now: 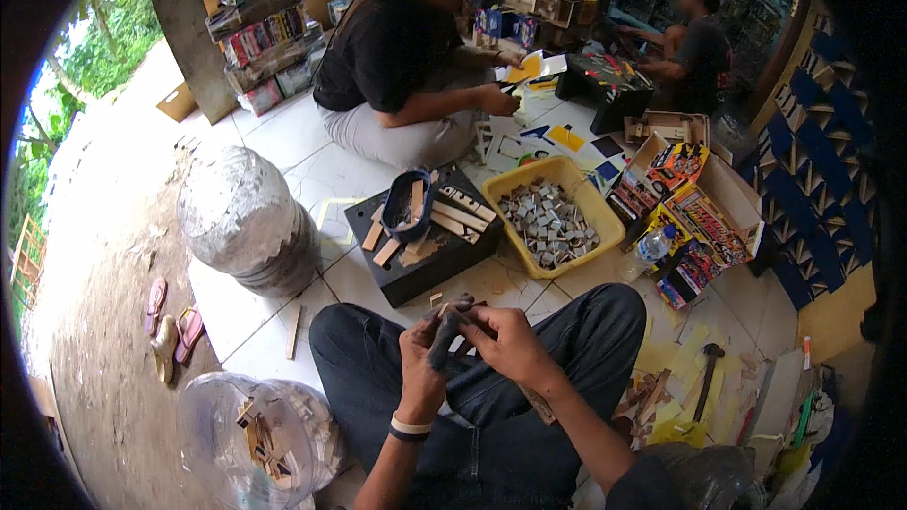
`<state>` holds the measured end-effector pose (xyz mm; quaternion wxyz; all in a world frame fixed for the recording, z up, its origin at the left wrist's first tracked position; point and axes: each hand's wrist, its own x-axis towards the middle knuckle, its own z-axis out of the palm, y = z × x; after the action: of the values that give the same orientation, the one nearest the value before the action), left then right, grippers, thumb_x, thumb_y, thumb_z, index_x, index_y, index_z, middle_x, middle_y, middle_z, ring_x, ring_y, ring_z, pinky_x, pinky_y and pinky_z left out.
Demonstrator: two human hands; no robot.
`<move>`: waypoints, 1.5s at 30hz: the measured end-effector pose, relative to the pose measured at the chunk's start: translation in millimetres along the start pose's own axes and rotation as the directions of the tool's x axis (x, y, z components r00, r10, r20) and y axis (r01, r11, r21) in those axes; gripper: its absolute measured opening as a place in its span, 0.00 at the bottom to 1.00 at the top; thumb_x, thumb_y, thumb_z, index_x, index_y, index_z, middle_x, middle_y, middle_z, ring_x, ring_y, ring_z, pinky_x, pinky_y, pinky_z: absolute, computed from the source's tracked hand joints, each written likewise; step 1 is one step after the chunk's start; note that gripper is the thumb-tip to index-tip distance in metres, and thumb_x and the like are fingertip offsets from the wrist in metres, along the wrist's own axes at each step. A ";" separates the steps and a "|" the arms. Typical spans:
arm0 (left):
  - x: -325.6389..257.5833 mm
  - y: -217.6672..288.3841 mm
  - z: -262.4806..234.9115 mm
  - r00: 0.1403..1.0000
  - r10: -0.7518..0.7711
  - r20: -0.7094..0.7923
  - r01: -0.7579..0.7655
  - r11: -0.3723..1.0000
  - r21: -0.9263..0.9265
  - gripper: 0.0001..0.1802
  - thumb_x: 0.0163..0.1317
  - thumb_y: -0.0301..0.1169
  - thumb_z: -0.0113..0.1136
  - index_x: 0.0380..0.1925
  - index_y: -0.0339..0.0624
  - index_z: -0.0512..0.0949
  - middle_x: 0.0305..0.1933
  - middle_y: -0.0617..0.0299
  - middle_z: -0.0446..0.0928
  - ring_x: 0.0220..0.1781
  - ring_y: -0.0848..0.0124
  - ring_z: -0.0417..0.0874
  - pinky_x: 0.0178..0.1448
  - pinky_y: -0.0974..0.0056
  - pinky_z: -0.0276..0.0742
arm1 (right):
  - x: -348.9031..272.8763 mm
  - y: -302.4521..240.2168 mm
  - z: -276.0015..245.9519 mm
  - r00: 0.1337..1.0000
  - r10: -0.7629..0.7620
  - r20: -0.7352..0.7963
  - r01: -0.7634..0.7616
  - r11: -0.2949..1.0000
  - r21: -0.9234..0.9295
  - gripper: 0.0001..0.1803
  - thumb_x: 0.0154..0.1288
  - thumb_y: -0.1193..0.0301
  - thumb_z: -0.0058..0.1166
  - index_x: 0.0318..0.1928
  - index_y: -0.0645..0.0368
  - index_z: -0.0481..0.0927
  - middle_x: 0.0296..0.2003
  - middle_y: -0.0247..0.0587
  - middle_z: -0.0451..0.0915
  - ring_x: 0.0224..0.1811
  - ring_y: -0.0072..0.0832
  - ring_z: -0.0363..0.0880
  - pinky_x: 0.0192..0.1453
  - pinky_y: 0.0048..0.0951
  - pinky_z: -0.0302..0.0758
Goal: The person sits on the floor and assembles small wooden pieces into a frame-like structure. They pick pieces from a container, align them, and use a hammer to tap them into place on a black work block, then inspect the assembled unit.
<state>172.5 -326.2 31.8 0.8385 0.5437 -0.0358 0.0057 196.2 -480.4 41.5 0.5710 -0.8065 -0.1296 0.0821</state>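
My left hand (424,365) and my right hand (512,343) meet above my lap, with fingers closed together at one spot. Dark grey material (441,342) shows at the left thumb and fingers; whether it is a covering on them or a held piece I cannot tell. Anything pinched between the fingertips is too small to name. Just beyond my hands is a black box-like stand (416,281), bearing a dark blue oval tub (395,218) and several thin wooden strips (460,218). To its right sits a yellow basin (607,240) filled with small greyish square pieces.
A clear plastic container (200,434) with wooden pieces stands at my left, below a large wrapped bundle (234,212). On the right lie a hammer (707,380), a water bottle (654,244) and colourful toy-truck panels (707,225). Two people sit ahead, one (392,47) handling yellow and white sheets.
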 end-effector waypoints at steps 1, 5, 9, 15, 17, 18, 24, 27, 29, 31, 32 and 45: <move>1.5 -0.2 0.4 0.998 0.037 -0.055 -0.036 0.999 0.018 0.16 0.79 0.35 0.59 0.54 0.32 0.83 0.52 0.59 0.86 0.52 0.73 0.84 0.57 0.67 0.79 | -2.1 5.1 -5.9 1.000 -0.010 0.029 0.012 0.999 -0.052 0.14 0.77 0.66 0.59 0.48 0.68 0.83 0.32 0.51 0.87 0.32 0.32 0.85 0.39 0.39 0.80; 2.4 -0.3 -12.6 0.991 0.061 -0.122 -0.050 0.994 0.095 0.16 0.81 0.41 0.56 0.47 0.37 0.81 0.38 0.67 0.80 0.38 0.79 0.78 0.45 0.69 0.75 | 2.5 48.7 -22.8 0.984 0.171 0.041 -0.131 0.871 -0.473 0.24 0.73 0.53 0.61 0.50 0.65 0.85 0.40 0.57 0.88 0.42 0.49 0.89 0.48 0.47 0.82; 2.4 0.1 -14.5 0.996 -0.029 -0.083 0.036 0.996 0.083 0.16 0.82 0.42 0.55 0.47 0.39 0.80 0.34 0.72 0.73 0.34 0.81 0.69 0.38 0.71 0.66 | 19.3 104.9 -2.9 0.868 0.468 0.167 -0.169 0.595 -0.786 0.28 0.65 0.49 0.63 0.49 0.64 0.85 0.45 0.60 0.88 0.50 0.57 0.87 0.56 0.50 0.81; -0.1 20.0 -16.4 0.997 0.014 -0.069 -0.003 0.988 0.156 0.20 0.80 0.42 0.57 0.55 0.35 0.81 0.37 0.73 0.75 0.36 0.81 0.71 0.41 0.71 0.68 | 17.3 78.6 -20.4 0.862 0.503 -0.063 -0.434 0.670 -0.602 0.25 0.58 0.60 0.65 0.49 0.66 0.84 0.45 0.67 0.85 0.50 0.60 0.86 0.55 0.51 0.81; -2.6 27.1 -17.9 0.997 0.037 -0.069 -0.025 0.986 0.164 0.21 0.80 0.42 0.57 0.57 0.35 0.80 0.39 0.72 0.77 0.38 0.81 0.73 0.44 0.71 0.71 | -10.8 40.4 -23.9 0.955 0.169 -0.242 -0.266 0.848 -0.458 0.23 0.64 0.68 0.68 0.56 0.68 0.81 0.40 0.65 0.86 0.45 0.58 0.87 0.49 0.51 0.82; -4.1 29.4 -16.4 0.997 0.002 -0.076 0.005 0.995 0.095 0.21 0.80 0.42 0.57 0.57 0.35 0.80 0.40 0.71 0.78 0.39 0.80 0.74 0.45 0.70 0.72 | -26.0 21.3 -24.0 0.967 0.012 -0.255 -0.113 0.917 -0.383 0.28 0.69 0.74 0.63 0.68 0.67 0.75 0.40 0.65 0.85 0.43 0.56 0.88 0.46 0.47 0.83; -10.6 35.2 -1.2 0.990 -0.105 -0.097 0.104 0.994 -0.013 0.15 0.80 0.34 0.57 0.55 0.34 0.80 0.40 0.69 0.82 0.35 0.84 0.73 0.40 0.76 0.71 | -86.2 -48.4 -3.6 0.954 -0.271 -0.126 0.168 0.835 -0.524 0.36 0.72 0.78 0.58 0.79 0.56 0.66 0.43 0.61 0.86 0.39 0.51 0.90 0.39 0.43 0.84; -10.7 33.0 6.0 0.985 -0.078 -0.157 0.079 0.997 -0.001 0.13 0.80 0.29 0.54 0.55 0.31 0.80 0.39 0.65 0.84 0.33 0.83 0.72 0.37 0.74 0.71 | -96.5 -63.2 -7.1 0.953 -0.244 -0.179 0.109 0.828 -0.550 0.33 0.73 0.81 0.56 0.77 0.63 0.68 0.56 0.68 0.83 0.49 0.54 0.90 0.45 0.42 0.85; -10.2 30.1 8.7 0.984 -0.064 -0.169 0.070 0.997 0.030 0.13 0.80 0.28 0.54 0.55 0.31 0.80 0.39 0.64 0.84 0.33 0.83 0.72 0.37 0.74 0.71 | -101.4 -70.2 -3.9 0.937 -0.315 -0.151 0.176 0.799 -0.575 0.33 0.71 0.82 0.57 0.76 0.64 0.68 0.56 0.67 0.84 0.51 0.54 0.89 0.46 0.42 0.86; -7.9 26.5 8.6 0.985 0.008 -0.172 0.011 0.994 0.109 0.12 0.79 0.27 0.54 0.53 0.30 0.80 0.37 0.65 0.82 0.32 0.82 0.72 0.36 0.74 0.71 | -97.8 -71.4 -2.9 0.958 -0.264 -0.114 0.146 0.786 -0.600 0.34 0.70 0.83 0.57 0.76 0.66 0.68 0.56 0.67 0.83 0.53 0.55 0.89 0.48 0.42 0.86; -7.5 24.6 7.7 0.984 0.020 -0.176 0.009 0.987 0.160 0.12 0.79 0.27 0.54 0.53 0.29 0.80 0.36 0.65 0.81 0.32 0.82 0.72 0.36 0.73 0.71 | -94.9 -70.6 -3.6 0.981 -0.175 -0.077 0.092 0.784 -0.614 0.34 0.70 0.82 0.58 0.75 0.67 0.68 0.56 0.67 0.83 0.54 0.55 0.88 0.49 0.41 0.86; -11.1 31.6 2.6 0.981 -0.084 -0.174 0.069 0.993 -0.091 0.13 0.80 0.30 0.55 0.55 0.32 0.80 0.36 0.68 0.80 0.32 0.85 0.71 0.36 0.76 0.69 | -85.8 -56.2 12.6 0.935 -0.312 -0.171 0.151 0.784 -0.602 0.37 0.67 0.82 0.60 0.76 0.55 0.71 0.39 0.54 0.86 0.34 0.48 0.88 0.36 0.42 0.83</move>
<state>159.9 -315.4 60.9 0.8602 0.5061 0.0597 0.0202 104.4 -477.3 88.9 0.3156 -0.9229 -0.1707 -0.1398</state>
